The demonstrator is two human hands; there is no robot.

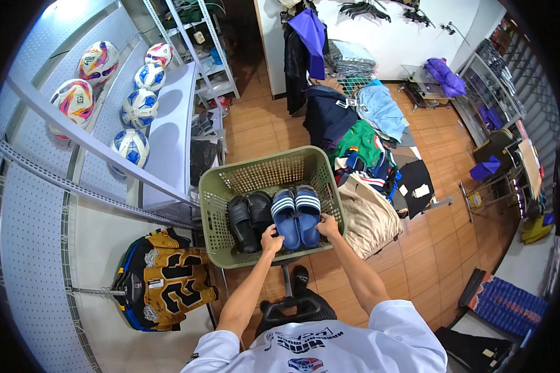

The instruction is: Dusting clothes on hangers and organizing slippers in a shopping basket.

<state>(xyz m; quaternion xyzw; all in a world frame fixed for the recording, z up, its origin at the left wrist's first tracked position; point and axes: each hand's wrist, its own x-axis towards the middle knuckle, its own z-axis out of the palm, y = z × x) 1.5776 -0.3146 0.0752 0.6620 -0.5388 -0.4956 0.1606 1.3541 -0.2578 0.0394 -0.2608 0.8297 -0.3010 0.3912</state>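
Observation:
A pair of blue slide sandals (295,221) with white stripes across the straps lies side by side in an olive-green plastic basket (266,163). My left hand (272,241) grips the outer heel edge of the left blue sandal. On the other side, my right hand (327,227) has its fingers on the outer edge of the right one. A pair of black slide sandals (250,219) rests in the basket just left of the blue pair. The toes of both pairs point away from me. Perforated walls surround the footwear, and my fingers' undersides are hidden.
Folded and heaped clothes (359,144) lie right of the basket, with beige trousers (371,214) nearest. At left, footballs (140,107) sit on a metal shelf (168,140). Jerseys (168,282) hang from a rail below it. A glass display case (483,102) stands far right.

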